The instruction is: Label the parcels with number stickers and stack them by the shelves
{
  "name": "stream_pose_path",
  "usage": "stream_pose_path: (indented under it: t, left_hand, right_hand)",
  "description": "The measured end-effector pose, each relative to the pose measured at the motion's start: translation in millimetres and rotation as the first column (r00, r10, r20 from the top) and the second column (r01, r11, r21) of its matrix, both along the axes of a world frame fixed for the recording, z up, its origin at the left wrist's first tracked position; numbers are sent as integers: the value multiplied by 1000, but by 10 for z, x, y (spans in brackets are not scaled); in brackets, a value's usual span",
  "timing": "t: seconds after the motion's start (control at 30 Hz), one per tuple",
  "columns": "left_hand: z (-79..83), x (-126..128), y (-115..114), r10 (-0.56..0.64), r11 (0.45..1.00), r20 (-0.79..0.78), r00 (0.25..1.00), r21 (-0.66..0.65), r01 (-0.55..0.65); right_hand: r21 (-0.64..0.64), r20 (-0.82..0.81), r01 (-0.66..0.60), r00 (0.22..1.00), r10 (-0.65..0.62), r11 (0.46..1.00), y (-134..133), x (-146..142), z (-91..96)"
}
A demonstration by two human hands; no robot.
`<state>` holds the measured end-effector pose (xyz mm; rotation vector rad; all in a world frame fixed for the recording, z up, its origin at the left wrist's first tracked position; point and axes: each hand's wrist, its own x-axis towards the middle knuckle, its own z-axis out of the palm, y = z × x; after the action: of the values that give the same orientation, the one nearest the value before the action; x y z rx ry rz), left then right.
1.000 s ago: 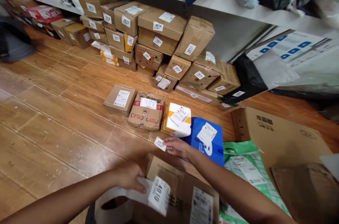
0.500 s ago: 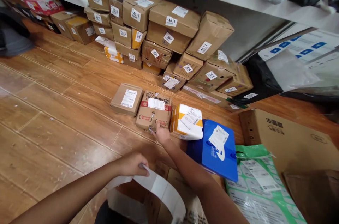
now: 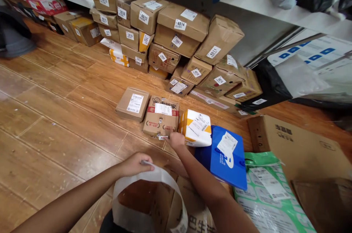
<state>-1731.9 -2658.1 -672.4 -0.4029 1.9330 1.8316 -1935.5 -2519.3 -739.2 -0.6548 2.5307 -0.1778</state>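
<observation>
My left hand [image 3: 135, 164] pinches the end of a long white strip of label backing paper [image 3: 162, 185] that curls down over an open brown box [image 3: 165, 207] at the bottom. My right hand [image 3: 175, 139] reaches forward, its fingers pressing a small white sticker [image 3: 162, 137] against the near side of a brown carton with red tape [image 3: 161, 117] on the wood floor. A plain brown carton [image 3: 133, 103] lies left of it. Right of it sit a white and yellow parcel [image 3: 195, 127] and a blue mailer bag [image 3: 224, 156].
A pile of numbered brown cartons [image 3: 176, 38] is stacked against the white shelf unit [image 3: 247, 2] behind. A green and white mailer [image 3: 264, 189] and a large flat cardboard box [image 3: 297, 145] lie at the right. Black and white bags [image 3: 275, 82] lean at the shelf's foot.
My right hand carried the small sticker from near the open box forward to the red-taped carton and now presses it on the near side. The strip in my left hand has curled over.
</observation>
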Motion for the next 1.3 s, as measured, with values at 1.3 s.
stream_pose_path:
  t: [1.3]
  left_hand:
    - [126, -562, -177, 329, 920, 109, 938, 186, -344]
  right_hand:
    - [-475, 866, 840, 499, -30, 262, 60, 938, 573]
